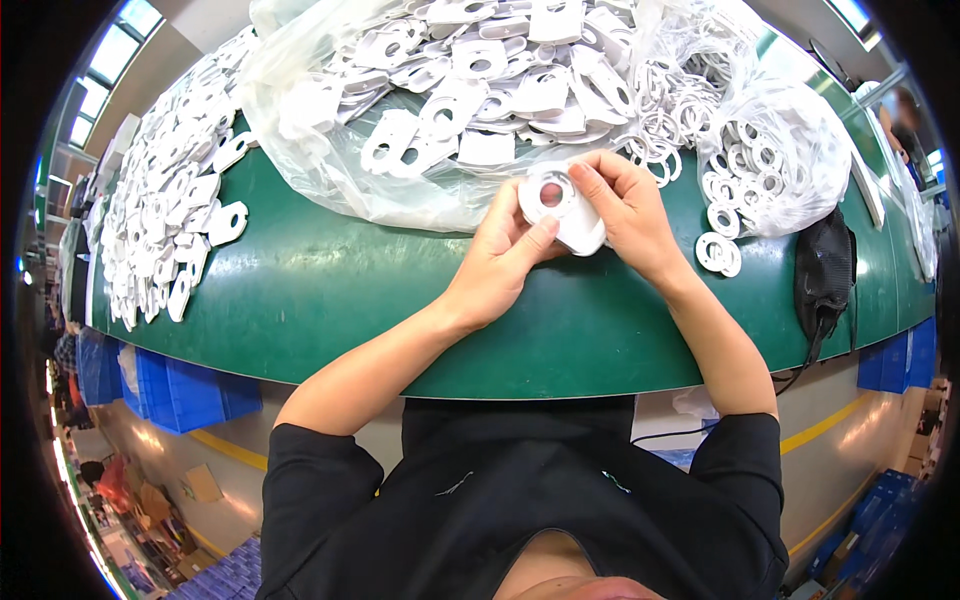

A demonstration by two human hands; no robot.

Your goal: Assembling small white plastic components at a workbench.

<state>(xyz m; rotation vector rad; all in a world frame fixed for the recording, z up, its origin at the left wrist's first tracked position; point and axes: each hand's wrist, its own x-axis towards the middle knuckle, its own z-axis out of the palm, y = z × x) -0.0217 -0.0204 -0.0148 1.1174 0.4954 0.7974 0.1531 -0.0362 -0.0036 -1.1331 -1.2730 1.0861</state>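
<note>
Between both hands, above the green table (360, 320), I hold a white plastic part (582, 232) with a rounded end and a large round hole. My left hand (505, 245) grips its left side, the thumb pressed near the hole. My right hand (628, 205) closes on its upper right edge, thumb and fingers at the ring around the hole. Whether that ring is a separate piece, I cannot tell. Just beyond my hands, a clear plastic bag (330, 190) lies spread under a heap of similar white parts (485, 60).
Another pile of white parts (170, 200) covers the table's left side. At the right, plastic bags hold white rings (745, 160), with loose rings (718, 254) beside them. A black pouch (825, 265) with a cord lies near the right edge. Blue bins (190, 390) stand below the table's left edge.
</note>
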